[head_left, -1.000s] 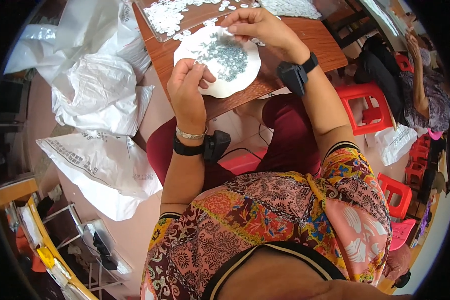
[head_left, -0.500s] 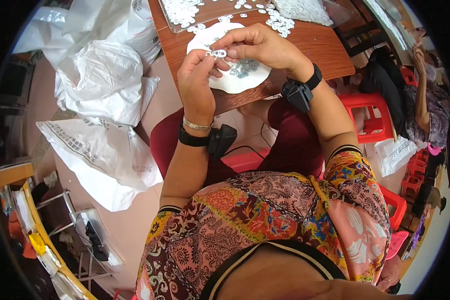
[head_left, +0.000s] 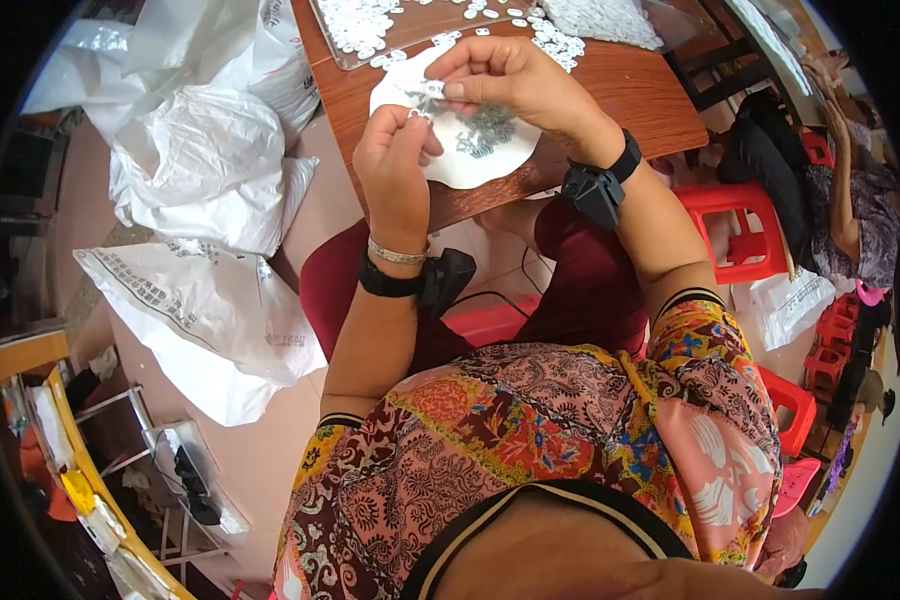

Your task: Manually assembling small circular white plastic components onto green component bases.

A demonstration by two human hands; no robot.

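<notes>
Over a white scallop-edged mat point(head_left: 460, 178), both hands are raised close together. My right hand point(head_left: 535, 88) pinches a small white plastic piece point(head_left: 433, 88) between thumb and fingers. Lower and to the left, my left hand point(head_left: 394, 165) is closed, with a tiny whitish part point(head_left: 419, 114) at its fingertips; its exact kind is too small to make out. A heap of small grey metal parts point(head_left: 485, 132) lies on the mat beneath my right hand.
The brown wooden table point(head_left: 620, 110) carries a tray of white plastic pieces point(head_left: 355, 25), loose white pieces point(head_left: 560, 45) and a filled clear bag point(head_left: 605, 20). White sacks point(head_left: 200, 165) stand left on the floor. A red stool point(head_left: 735, 230) and another person point(head_left: 850, 200) are at right.
My hands have moved slightly apart: the right went up with the white plastic piece, while the left stays nearly in place. Before, both hands met at one white piece.
</notes>
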